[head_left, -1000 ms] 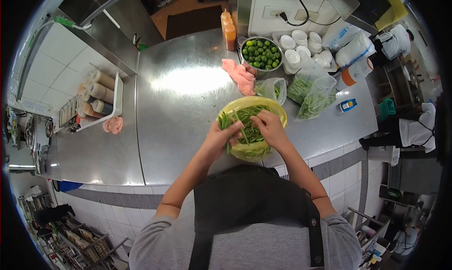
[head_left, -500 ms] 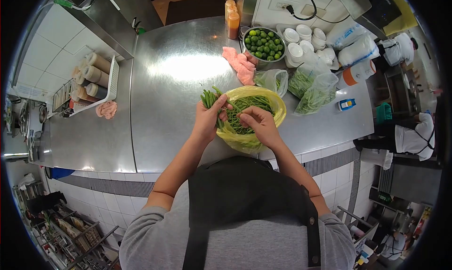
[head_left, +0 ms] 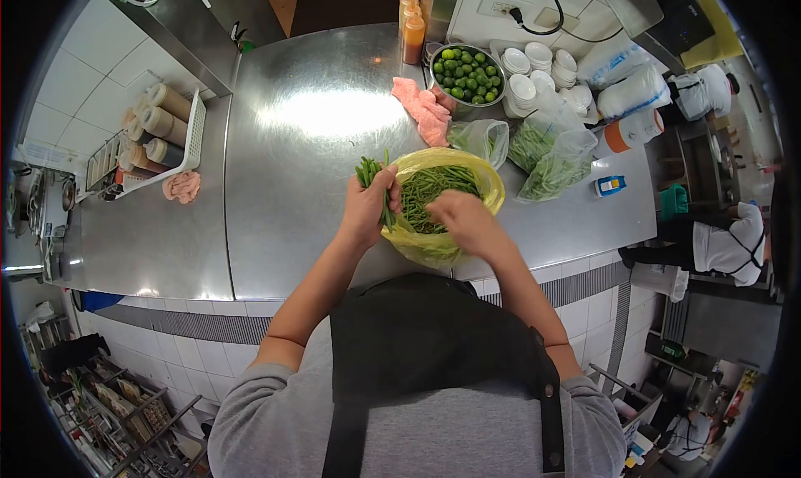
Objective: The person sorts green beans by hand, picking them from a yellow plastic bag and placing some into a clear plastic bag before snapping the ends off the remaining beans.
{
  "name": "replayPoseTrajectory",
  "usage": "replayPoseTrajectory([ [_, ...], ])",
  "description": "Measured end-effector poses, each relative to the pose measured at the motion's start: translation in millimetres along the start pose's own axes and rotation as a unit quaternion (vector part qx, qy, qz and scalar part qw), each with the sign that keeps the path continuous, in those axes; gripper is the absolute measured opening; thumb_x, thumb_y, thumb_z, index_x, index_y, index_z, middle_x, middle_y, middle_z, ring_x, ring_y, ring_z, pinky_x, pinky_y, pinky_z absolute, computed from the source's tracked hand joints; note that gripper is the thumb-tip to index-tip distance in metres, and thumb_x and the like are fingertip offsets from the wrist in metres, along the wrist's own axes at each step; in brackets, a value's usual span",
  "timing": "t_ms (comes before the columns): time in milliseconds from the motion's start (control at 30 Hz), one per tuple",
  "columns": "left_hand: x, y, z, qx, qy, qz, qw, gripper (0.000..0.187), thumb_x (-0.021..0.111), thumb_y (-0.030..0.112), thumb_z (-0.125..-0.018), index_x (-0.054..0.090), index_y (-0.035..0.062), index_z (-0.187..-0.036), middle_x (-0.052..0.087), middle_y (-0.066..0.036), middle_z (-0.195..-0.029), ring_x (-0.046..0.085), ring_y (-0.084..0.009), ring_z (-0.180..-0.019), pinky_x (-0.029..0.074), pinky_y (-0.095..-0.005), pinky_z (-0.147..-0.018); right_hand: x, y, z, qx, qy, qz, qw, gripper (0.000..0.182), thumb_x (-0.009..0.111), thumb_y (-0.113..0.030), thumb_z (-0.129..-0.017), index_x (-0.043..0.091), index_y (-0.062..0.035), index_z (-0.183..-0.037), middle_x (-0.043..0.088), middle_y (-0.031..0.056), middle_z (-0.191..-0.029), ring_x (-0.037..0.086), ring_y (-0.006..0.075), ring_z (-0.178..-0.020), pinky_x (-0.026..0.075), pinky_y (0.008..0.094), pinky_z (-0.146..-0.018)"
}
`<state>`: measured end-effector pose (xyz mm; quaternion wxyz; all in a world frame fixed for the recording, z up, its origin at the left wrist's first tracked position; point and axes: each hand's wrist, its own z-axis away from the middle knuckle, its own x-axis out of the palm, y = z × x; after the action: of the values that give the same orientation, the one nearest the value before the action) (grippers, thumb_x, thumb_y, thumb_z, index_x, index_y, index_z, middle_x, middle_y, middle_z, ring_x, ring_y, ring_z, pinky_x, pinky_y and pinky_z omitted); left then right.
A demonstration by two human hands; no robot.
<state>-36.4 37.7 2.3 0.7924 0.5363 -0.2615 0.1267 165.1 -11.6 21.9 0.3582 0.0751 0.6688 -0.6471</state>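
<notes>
My left hand (head_left: 367, 207) is closed around a bunch of green beans (head_left: 368, 172), whose ends stick out above and below the fingers. It is at the left rim of a container lined with a yellow plastic bag (head_left: 494, 196). Loose green beans (head_left: 434, 186) fill that bag. Over the bag's right side is my right hand (head_left: 469, 222), its fingers curled in and slightly blurred. Whatever the right fingers hold, if anything, cannot be made out.
Behind the bag lie a pink cloth (head_left: 424, 111), a bowl of limes (head_left: 468, 76) and bags of green vegetables (head_left: 551, 157). Stacked white cups (head_left: 523, 90) and sauce bottles (head_left: 412, 37) stand farther back. Left is a bottle basket (head_left: 194, 136). Co-workers (head_left: 726, 244) are at right.
My right hand has moved slightly away from my left, and its fingers have curled in from a pinch near the left hand. My left hand keeps its bunch of green beans.
</notes>
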Motion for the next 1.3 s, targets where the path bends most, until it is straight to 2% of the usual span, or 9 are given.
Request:
replayPoseTrajectory([
  [67,4.3,5.1,5.6,-0.065,0.006,0.003,0.998,0.018,0.061,0.019,-0.1,0.061,0.0029,-0.093,0.057,-0.002,-0.071,0.052,-0.0096,-0.056,0.043,-0.0265,-0.051,-13.3,16.6,-4.9,0.06,0.034,0.212,0.975,0.011,0.069,-0.012,-0.087,0.068,-0.0021,-0.09,0.063,0.0151,-0.097,0.062,0.0363,-0.09,0.05,0.0436,-0.082],
  [400,4.6,-11.3,6.2,-0.1,-0.063,0.068,0.991,0.024,0.068,0.013,-0.096,0.067,-0.0032,-0.115,0.061,-0.001,-0.074,0.054,-0.0081,-0.058,0.047,-0.0239,-0.053,5.4,77.1,-31.7,0.105,0.211,0.227,0.945,0.007,0.066,-0.008,-0.087,0.065,-0.0009,-0.088,0.061,0.0178,-0.094,0.062,0.0378,-0.093,0.049,0.0471,-0.082],
  [567,11.0,-5.6,6.6,0.018,-0.036,-0.287,0.957,0.015,0.074,0.016,-0.092,0.076,0.0046,-0.101,0.058,0.003,-0.064,0.051,-0.0037,-0.055,0.044,-0.0203,-0.053,-4.7,23.0,-13.4,0.052,0.218,0.161,0.961,0.007,0.062,-0.006,-0.088,0.06,-0.0009,-0.092,0.061,0.0199,-0.096,0.06,0.0395,-0.094,0.048,0.0479,-0.08],
  [633,6.2,-19.2,1.5,0.022,-0.055,-0.296,0.954,0.021,0.077,0.015,-0.087,0.076,0.0045,-0.105,0.072,-0.005,-0.08,0.063,-0.0123,-0.064,0.049,-0.0282,-0.058,-6.4,0.5,-6.4,0.035,0.213,0.152,0.964,0.006,0.062,-0.005,-0.087,0.06,-0.0009,-0.092,0.06,0.0196,-0.095,0.06,0.0396,-0.094,0.048,0.0477,-0.081],
  [700,2.8,-37.1,-6.0,0.251,-0.102,-0.416,0.868,0.026,0.079,0.011,-0.082,0.074,0.0001,-0.105,0.073,-0.014,-0.087,0.07,-0.0244,-0.076,0.053,-0.0342,-0.069,-10.0,-18.5,-0.4,0.017,0.212,0.145,0.966,0.006,0.062,-0.004,-0.087,0.06,-0.001,-0.092,0.06,0.0192,-0.095,0.06,0.0396,-0.094,0.048,0.0475,-0.081],
  [833,14.2,-24.7,-0.4,0.199,-0.142,-0.494,0.834,0.027,0.078,0.008,-0.079,0.071,-0.0027,-0.103,0.071,-0.02,-0.095,0.07,-0.0328,-0.091,0.053,-0.0376,-0.079,-20.7,-29.3,3.2,0.018,0.203,0.123,0.971,0.005,0.063,-0.002,-0.086,0.06,-0.0003,-0.089,0.059,0.018,-0.093,0.059,0.0395,-0.092,0.048,0.0475,-0.081],
  [1067,22.3,-18.7,9.6,0.122,-0.136,-0.381,0.907,0.018,0.074,0.012,-0.089,0.071,-0.0027,-0.099,0.071,-0.011,-0.077,0.067,-0.0159,-0.065,0.052,-0.0319,-0.064,-3.6,12.9,-10.1,-0.011,0.341,0.133,0.931,0.008,0.066,-0.004,-0.088,0.061,0.0022,-0.088,0.057,0.0171,-0.082,0.058,0.0362,-0.077,0.046,0.0428,-0.07],
  [1200,24.5,-18.8,16.5,0.04,-0.131,-0.307,0.942,0.017,0.07,0.016,-0.095,0.071,-0.0007,-0.097,0.068,-0.005,-0.073,0.06,-0.0083,-0.059,0.047,-0.0256,-0.054,-5.2,25.3,-3.9,0.106,0.24,0.155,0.952,0.014,0.067,-0.011,-0.093,0.062,0.0022,-0.09,0.059,0.0132,-0.079,0.06,0.028,-0.072,0.046,0.0399,-0.069],
  [1300,22.6,-21.8,10.4,0.044,-0.041,-0.208,0.976,0.017,0.067,0.018,-0.097,0.07,0.0014,-0.096,0.067,-0.003,-0.071,0.054,-0.0048,-0.055,0.041,-0.0211,-0.049,4.3,33.2,1.9,0.081,0.145,-0.175,0.97,0.02,0.065,-0.017,-0.098,0.065,0.0027,-0.093,0.065,0.0076,-0.081,0.062,0.0165,-0.073,0.048,0.0336,-0.069],
])
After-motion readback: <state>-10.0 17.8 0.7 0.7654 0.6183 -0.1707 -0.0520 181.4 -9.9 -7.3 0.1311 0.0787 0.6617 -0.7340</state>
